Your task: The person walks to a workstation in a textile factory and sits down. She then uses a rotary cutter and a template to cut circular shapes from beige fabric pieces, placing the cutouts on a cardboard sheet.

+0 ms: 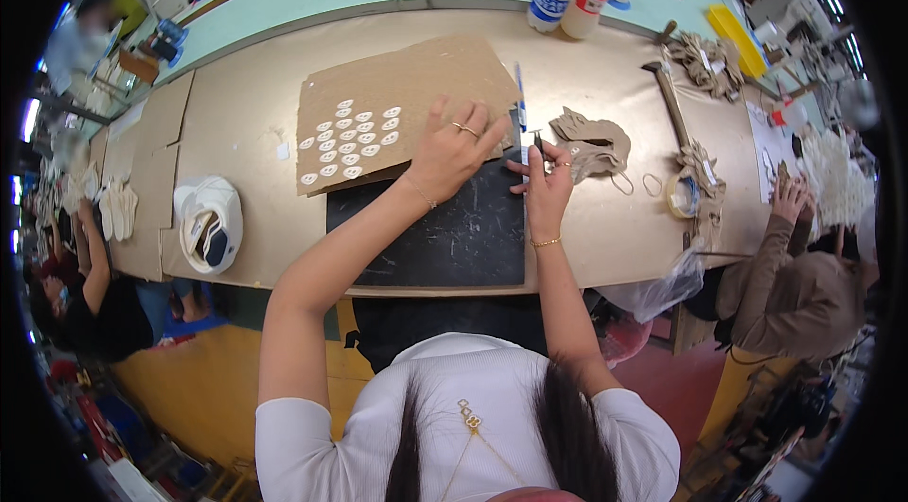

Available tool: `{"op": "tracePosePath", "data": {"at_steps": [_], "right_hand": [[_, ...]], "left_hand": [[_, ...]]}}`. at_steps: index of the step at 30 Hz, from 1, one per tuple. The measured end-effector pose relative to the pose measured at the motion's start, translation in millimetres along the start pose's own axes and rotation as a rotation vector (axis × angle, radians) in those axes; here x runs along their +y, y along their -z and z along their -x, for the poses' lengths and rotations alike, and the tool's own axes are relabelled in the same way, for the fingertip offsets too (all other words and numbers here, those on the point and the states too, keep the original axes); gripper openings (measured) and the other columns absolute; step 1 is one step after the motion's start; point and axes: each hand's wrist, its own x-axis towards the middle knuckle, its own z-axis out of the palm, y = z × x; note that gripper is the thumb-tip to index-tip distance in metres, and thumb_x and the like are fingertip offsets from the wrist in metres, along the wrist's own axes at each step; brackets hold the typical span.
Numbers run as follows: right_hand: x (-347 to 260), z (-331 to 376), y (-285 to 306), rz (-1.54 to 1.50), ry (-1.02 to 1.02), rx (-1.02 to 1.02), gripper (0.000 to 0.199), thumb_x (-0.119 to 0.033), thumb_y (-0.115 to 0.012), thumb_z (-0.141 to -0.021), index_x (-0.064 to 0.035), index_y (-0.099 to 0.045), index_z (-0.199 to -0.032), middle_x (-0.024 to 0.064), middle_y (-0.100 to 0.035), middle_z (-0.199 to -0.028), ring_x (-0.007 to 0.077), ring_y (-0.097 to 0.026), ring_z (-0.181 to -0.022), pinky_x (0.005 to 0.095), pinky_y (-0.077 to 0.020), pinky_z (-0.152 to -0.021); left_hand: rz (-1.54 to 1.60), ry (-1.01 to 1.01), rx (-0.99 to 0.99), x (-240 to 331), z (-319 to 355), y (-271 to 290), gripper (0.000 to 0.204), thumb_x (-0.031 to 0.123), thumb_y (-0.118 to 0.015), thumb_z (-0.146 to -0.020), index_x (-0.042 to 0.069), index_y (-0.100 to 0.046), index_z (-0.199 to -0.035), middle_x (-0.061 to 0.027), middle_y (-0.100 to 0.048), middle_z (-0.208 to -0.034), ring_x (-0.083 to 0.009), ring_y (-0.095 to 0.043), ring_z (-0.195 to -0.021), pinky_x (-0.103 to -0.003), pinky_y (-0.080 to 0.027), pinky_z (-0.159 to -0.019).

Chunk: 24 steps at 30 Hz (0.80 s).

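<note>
Head view: at the counter (255, 105), your left hand (456, 148) rests fingers parted on the cardboard sheet (407, 90), beside white oval pieces (348, 135); your right hand (547, 190) pinches a slim dark tool (538, 140), possibly tweezers, near the sheet's right edge. Brace the cardboard over the black mat (435, 242); keep that tip steady.
</note>
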Motion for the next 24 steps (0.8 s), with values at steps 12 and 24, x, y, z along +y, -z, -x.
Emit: {"op": "tracePosePath", "data": {"at_steps": [12, 24], "right_hand": [[-65, 7, -15, 0.442, 0.074, -0.253, 0.023, -0.015, -0.066, -0.094, 0.0054, -0.060, -0.101, 0.0139, -0.068, -0.097, 0.0173, -0.071, -0.062, 0.0265, -0.0520, -0.050], [-85, -38, -57, 0.849, 0.036, -0.410, 0.017, -0.015, -0.068, -0.086, 0.0025, -0.069, -0.088, 0.0203, -0.070, -0.079, 0.0280, -0.069, -0.063, 0.0378, -0.0552, -0.067]], "left_hand": [[0.294, 0.171, 0.019, -30, -12, 45, 0.055, 0.008, -0.063, -0.084, 0.025, -0.054, -0.135, -0.0086, -0.061, -0.120, -0.0217, -0.059, -0.110, -0.051, -0.030, -0.100], [0.852, 0.438, 0.146, -57, -35, 84, 0.053, -0.004, -0.048, -0.078, 0.014, -0.068, -0.123, -0.0153, -0.062, -0.104, -0.0231, -0.058, -0.077, -0.035, -0.046, -0.069]]}}
